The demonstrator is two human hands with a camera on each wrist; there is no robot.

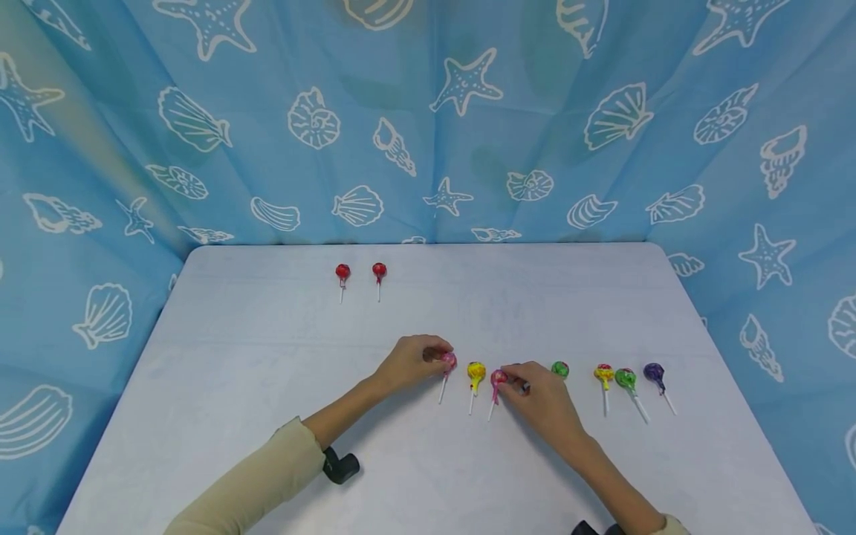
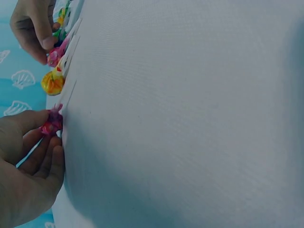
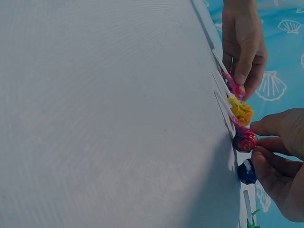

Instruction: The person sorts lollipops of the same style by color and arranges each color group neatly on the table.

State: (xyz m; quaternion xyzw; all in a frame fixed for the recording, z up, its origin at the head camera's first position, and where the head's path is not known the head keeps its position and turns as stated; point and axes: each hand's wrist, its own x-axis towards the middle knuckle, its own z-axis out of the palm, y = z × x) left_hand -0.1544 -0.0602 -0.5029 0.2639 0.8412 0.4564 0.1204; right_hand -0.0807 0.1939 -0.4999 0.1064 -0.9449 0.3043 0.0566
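Note:
My left hand (image 1: 414, 360) pinches the wrapped head of a pink lollipop (image 1: 449, 362), its white stick pointing toward me. A second pink lollipop (image 3: 245, 141) is held at the head between the thumb and fingers of my right hand (image 1: 542, 397). Between the two hands lies a yellow lollipop (image 1: 475, 371), touched by neither. Close beside the right fingers is a dark blue lollipop (image 3: 247, 172), mostly hidden by that hand in the head view. Just past the hand shows the head of a green lollipop (image 1: 560, 368).
To the right lie a yellow-and-red lollipop (image 1: 604, 374), another green lollipop (image 1: 626, 380) and a purple lollipop (image 1: 655, 374). Two red lollipops, one left (image 1: 342, 272) and one right (image 1: 379, 270), lie near the far edge of the white table (image 1: 267, 327). A blue shell-print curtain (image 1: 401, 96) hangs behind.

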